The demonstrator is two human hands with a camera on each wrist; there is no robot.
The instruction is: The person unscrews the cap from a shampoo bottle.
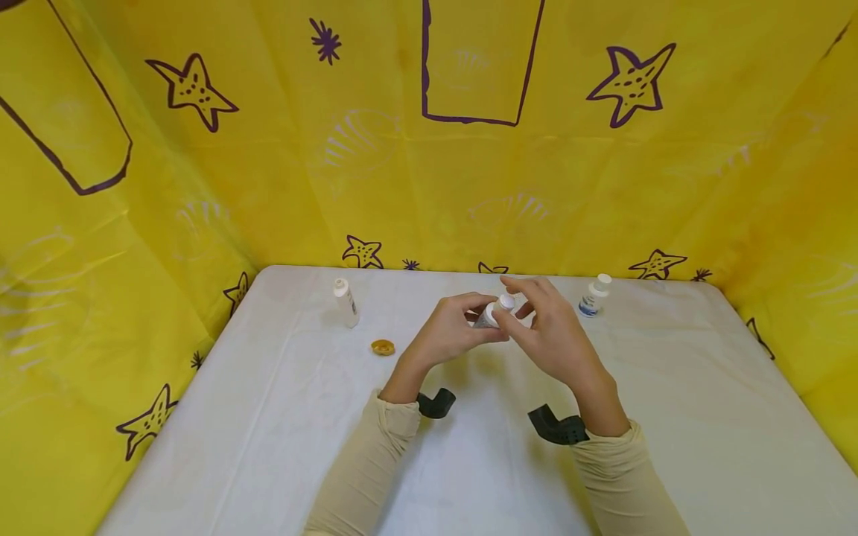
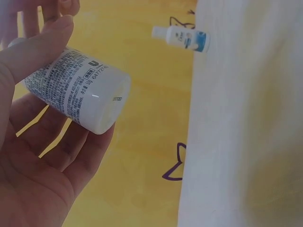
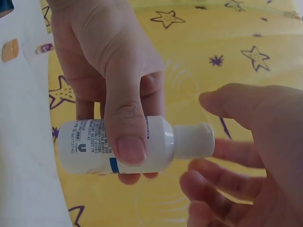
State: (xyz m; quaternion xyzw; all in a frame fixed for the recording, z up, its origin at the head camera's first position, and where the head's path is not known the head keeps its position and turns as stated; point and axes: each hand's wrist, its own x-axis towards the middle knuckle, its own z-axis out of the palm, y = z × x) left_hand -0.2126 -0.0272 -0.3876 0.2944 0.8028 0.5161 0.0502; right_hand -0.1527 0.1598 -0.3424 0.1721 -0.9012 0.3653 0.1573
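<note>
My left hand [image 1: 447, 329] grips a small white bottle [image 3: 87, 151] with a printed label, its thumb across the side and its fingers behind. In the left wrist view the bottle's base [image 2: 112, 106] faces the camera. The white cap [image 3: 195, 141] is on the bottle and points toward my right hand [image 1: 558, 339]. That hand is held beside the cap, thumb lifted away and fingers [image 3: 236, 153] loosely bent, one fingertip right at the cap's end. Both hands are raised over the table.
On the white table [image 1: 281, 432], a slim white bottle [image 1: 346, 304] and an orange-brown lid-like piece [image 1: 383, 348] stand to the left. Another white bottle with a blue label [image 1: 593, 296] stands at the back right. Yellow patterned cloth [image 1: 375, 186] hangs behind and around the table.
</note>
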